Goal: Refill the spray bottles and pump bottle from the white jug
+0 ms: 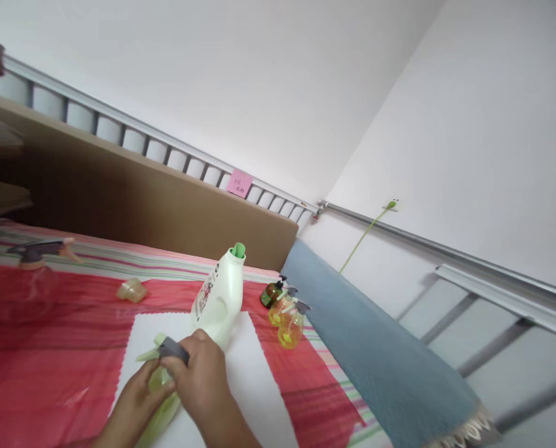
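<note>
A pale green spray bottle [163, 407] lies on a white sheet [249, 373] over a red striped cloth. My left hand [137, 392] is wrapped round the bottle's neck. My right hand [198, 373] is closed on its grey spray head [172, 350]. Just behind my hands stands a white jug [219, 298] with a green spout and a label. Its opening is uncapped.
Three small spray bottles [284, 314], yellow and dark green, stand right of the jug. A clear cap [132, 290] lies on the red cloth [48, 348]. A reddish spray bottle [23, 283] stands far left. A grey-blue cloth [375, 354] covers the right edge; a brown board [142, 205] backs the surface.
</note>
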A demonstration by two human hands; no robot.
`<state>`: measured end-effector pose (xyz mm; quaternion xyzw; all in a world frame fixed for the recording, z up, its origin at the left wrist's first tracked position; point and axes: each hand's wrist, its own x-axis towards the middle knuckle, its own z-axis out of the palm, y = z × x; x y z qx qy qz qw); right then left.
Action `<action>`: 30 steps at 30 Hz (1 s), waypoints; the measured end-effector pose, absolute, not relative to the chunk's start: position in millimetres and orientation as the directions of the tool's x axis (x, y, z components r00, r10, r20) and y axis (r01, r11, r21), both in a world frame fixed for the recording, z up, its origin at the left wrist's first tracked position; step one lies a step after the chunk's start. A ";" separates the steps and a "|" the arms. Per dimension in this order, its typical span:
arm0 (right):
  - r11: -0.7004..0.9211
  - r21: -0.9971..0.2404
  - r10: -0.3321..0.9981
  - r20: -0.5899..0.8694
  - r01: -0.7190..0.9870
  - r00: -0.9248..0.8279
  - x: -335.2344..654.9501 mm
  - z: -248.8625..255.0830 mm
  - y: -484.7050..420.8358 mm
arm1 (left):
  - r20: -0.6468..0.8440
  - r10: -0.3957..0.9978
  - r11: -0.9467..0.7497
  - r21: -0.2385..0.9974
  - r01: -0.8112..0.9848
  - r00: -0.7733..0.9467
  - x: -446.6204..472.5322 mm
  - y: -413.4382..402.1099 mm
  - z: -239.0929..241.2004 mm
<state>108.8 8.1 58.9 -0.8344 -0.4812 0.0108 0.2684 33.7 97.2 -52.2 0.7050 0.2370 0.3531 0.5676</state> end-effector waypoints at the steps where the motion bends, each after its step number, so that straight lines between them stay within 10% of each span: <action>1: -0.395 -0.458 0.807 0.241 0.796 0.539 108.3 59.4 7.9 | 0.229 0.711 -0.235 0.968 -0.082 0.665 33.2 99.0 -53.0; 20: -0.356 -0.455 0.824 0.260 0.816 0.504 106.8 60.6 7.4 | 0.213 0.582 -0.167 0.976 -0.141 0.785 22.3 100.0 -27.1; 30: -0.307 -0.451 0.866 0.232 0.838 0.443 110.0 55.8 8.2 | 0.223 0.735 -0.109 0.971 -0.213 0.640 25.0 78.9 -18.9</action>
